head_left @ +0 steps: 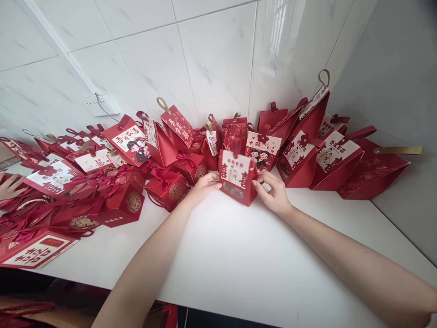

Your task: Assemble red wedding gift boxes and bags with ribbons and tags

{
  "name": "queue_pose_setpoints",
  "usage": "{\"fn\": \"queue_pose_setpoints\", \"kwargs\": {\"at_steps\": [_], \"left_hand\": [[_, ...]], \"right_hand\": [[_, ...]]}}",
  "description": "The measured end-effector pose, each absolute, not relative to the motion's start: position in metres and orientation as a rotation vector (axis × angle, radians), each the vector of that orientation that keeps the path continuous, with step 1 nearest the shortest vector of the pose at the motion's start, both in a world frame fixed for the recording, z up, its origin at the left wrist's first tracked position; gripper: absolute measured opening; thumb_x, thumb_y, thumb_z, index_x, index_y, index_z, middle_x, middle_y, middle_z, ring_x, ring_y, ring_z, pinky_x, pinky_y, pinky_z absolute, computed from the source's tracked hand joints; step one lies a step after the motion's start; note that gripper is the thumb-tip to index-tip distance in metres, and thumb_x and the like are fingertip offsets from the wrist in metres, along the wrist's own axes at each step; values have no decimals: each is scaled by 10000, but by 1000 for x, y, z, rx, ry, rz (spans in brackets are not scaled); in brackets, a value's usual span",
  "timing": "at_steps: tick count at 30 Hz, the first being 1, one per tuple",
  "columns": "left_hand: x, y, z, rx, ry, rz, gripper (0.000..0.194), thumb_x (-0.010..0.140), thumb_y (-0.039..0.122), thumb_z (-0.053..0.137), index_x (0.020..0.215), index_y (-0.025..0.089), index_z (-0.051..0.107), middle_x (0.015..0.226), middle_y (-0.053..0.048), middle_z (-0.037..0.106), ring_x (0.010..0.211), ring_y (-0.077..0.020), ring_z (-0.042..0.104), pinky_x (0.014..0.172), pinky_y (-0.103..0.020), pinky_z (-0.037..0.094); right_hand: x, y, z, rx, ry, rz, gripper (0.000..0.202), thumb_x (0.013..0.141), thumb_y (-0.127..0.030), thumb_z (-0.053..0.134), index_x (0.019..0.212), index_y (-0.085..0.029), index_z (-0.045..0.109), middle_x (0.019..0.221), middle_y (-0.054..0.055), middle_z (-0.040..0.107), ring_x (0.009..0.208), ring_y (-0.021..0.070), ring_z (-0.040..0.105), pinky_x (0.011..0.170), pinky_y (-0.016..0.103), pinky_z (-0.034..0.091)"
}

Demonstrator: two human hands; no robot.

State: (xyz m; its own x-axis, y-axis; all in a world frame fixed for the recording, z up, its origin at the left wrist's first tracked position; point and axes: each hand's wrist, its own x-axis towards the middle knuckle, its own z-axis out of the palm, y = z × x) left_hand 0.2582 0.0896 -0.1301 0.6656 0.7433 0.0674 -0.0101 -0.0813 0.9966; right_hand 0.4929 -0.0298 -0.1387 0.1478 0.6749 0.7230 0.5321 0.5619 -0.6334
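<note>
A small red gift box (pixel 235 193) with a white printed panel and a clear oval window stands upright near the middle of the white table, between my hands. My left hand (pixel 205 186) holds its left side, thumb by the front edge and fingers partly hidden behind. On the right side, my right hand (pixel 273 192) pinches the box with the thumb in front; its other fingertips are partly out of sight. Close behind it stands another box (pixel 262 148) with a cartoon couple. A red box with a ribbon bow (pixel 167 187) sits left of my left hand.
Red gift boxes with loop handles line the tiled wall (pixel 215 59), including a leaning group (pixel 336 159) at right. Ribboned boxes (pixel 118 205) crowd the left side. Another person's hand (pixel 10 187) is at the left edge. The white tabletop (pixel 232 259) extends toward me.
</note>
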Motion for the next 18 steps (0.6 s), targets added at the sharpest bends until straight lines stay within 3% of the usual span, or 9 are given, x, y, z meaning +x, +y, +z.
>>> {"fn": "queue_pose_setpoints", "kwargs": {"at_steps": [4,6,8,10,12,14,16,18], "left_hand": [[274,66,-134,1826,708,786,454,821,419,660,1184,162,569,1195,-115,643,1117,-252,603,1024,-436,420],[284,49,-134,1891,688,820,746,779,429,711,1412,204,385,1409,-134,502,1301,-292,478,1101,-466,353],[292,36,-135,1915,692,866,1113,632,420,835,1518,220,191,1543,-154,314,1421,-337,308,1159,-494,273],[296,29,-137,1891,718,896,1245,585,422,864,1545,223,97,1575,-166,231,1435,-362,268,1166,-516,258],[297,29,-138,1803,725,908,1129,711,463,771,1552,252,49,1563,-159,260,1371,-349,385,1126,-531,322],[295,34,-137,1743,722,906,918,845,501,616,1550,276,72,1539,-139,315,1313,-320,460,1096,-529,363],[291,39,-135,1803,676,893,782,886,536,533,1534,263,189,1530,-123,337,1364,-320,398,1135,-524,316],[288,42,-131,1921,574,850,805,832,576,589,1502,236,299,1533,-119,338,1433,-337,282,1179,-519,242]], "right_hand": [[485,-32,-137,-1083,-1514,-76,55,868,-220,641,840,-231,595,967,59,597,821,196,592,675,337,494],[485,-33,-136,-1100,-1480,-91,57,857,-205,648,866,-233,599,973,64,580,782,189,581,597,319,480],[487,-35,-134,-1084,-1479,-100,65,858,-197,637,900,-233,604,981,72,578,829,207,588,622,336,491],[488,-37,-133,-1039,-1501,-96,132,868,-200,608,995,-238,605,1037,90,589,949,245,590,703,378,509],[487,-39,-132,-985,-1506,-48,287,879,-207,584,1162,-246,562,1148,113,585,1024,265,581,748,409,518],[483,-40,-133,-946,-1491,37,445,882,-207,584,1307,-261,464,1247,127,554,974,246,604,714,400,536],[477,-42,-134,-932,-1495,90,507,883,-198,595,1350,-281,418,1276,125,543,909,220,622,676,379,551],[471,-44,-134,-939,-1514,90,468,885,-190,601,1317,-290,453,1267,116,561,949,228,622,666,366,558]]}}
